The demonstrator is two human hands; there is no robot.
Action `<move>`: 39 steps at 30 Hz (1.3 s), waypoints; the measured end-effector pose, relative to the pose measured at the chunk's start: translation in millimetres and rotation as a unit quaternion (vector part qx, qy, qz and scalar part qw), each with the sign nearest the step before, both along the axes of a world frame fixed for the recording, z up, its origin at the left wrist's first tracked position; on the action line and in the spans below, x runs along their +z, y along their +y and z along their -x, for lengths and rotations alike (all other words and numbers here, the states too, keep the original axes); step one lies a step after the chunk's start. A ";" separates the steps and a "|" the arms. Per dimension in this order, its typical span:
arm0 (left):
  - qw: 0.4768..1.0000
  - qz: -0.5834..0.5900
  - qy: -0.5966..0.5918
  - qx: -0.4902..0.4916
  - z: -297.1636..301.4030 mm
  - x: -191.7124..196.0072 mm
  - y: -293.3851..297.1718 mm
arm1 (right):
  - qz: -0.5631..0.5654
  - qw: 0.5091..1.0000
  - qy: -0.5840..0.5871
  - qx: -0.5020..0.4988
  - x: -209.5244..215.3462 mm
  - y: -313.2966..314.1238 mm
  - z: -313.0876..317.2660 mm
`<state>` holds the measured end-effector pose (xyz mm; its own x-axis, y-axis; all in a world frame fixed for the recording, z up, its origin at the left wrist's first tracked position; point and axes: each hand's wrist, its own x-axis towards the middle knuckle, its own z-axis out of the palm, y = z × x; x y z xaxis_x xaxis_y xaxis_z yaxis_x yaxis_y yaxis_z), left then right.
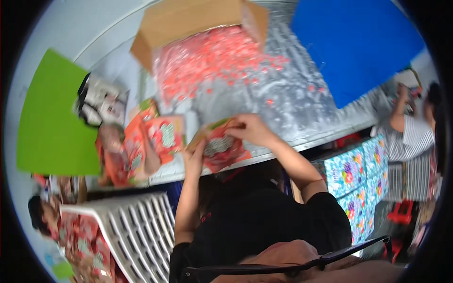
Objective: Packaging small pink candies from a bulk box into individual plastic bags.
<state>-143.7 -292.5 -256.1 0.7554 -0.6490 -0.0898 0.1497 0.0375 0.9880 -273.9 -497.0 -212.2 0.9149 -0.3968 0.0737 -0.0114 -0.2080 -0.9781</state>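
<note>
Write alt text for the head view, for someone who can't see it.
A person's left hand and right hand hold a red pouch at the near edge of a grey table. Beyond them, small pink pieces spread from an open cardboard box; other red pouches lie to the left, and a blue panel is at upper right.

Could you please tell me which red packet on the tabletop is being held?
The rightmost glossy red packet with pale central print: the left hand and right hand hold it, while the other red packets lie left of it.
</note>
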 end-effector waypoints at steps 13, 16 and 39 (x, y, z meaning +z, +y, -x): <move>0.993 0.107 0.003 -0.052 -2.3 9.2 2.0 | -0.148 0.988 -0.039 0.006 -26.4 9.1 -19.1; 0.992 0.102 0.045 -0.053 -3.2 9.8 4.4 | -0.115 0.993 -0.027 -0.005 -23.2 10.8 -20.0; 0.995 0.023 -0.085 -0.048 -5.5 22.7 22.0 | -0.170 0.983 0.041 0.062 -21.5 12.3 -31.0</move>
<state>-138.2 -270.5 -233.4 0.6920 -0.7189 0.0655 -0.0142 0.0771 0.9969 -242.9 -484.8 -233.6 0.9554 -0.2701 -0.1195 -0.0883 0.1252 -0.9882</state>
